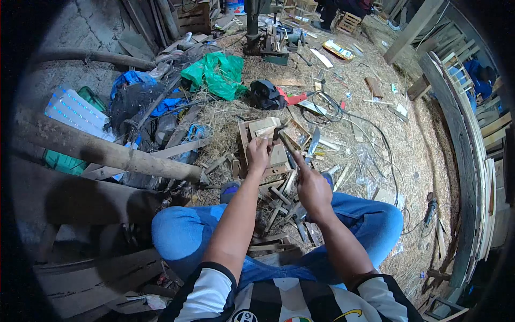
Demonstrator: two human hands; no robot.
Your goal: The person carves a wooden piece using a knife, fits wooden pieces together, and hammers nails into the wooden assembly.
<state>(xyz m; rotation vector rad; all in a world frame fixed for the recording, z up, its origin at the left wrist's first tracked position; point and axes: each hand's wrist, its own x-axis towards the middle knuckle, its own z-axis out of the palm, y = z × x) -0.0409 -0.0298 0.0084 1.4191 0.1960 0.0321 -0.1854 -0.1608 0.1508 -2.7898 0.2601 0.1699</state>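
My right hand (313, 188) grips the wooden handle of a hammer (288, 144), its index finger stretched along the handle. The dark hammer head lies over a small wooden box-like piece (278, 154) on the ground in front of me. My left hand (259, 155) is at the left part of this wood, its fingertips pinched together close to the hammer head. Whatever those fingertips hold is too small to make out. A broad blade (313, 144) lies just right of the wooden piece. Wood offcuts (279, 204) are scattered between my feet.
A green plastic bag (217, 75) and a black bag (266, 94) lie ahead. A black cable (383, 137) curls across the shavings on the right. At left a thick pole (107, 147) slants toward me. Long planks (456, 145) stand at right. Another person (343, 8) is partly visible far ahead.
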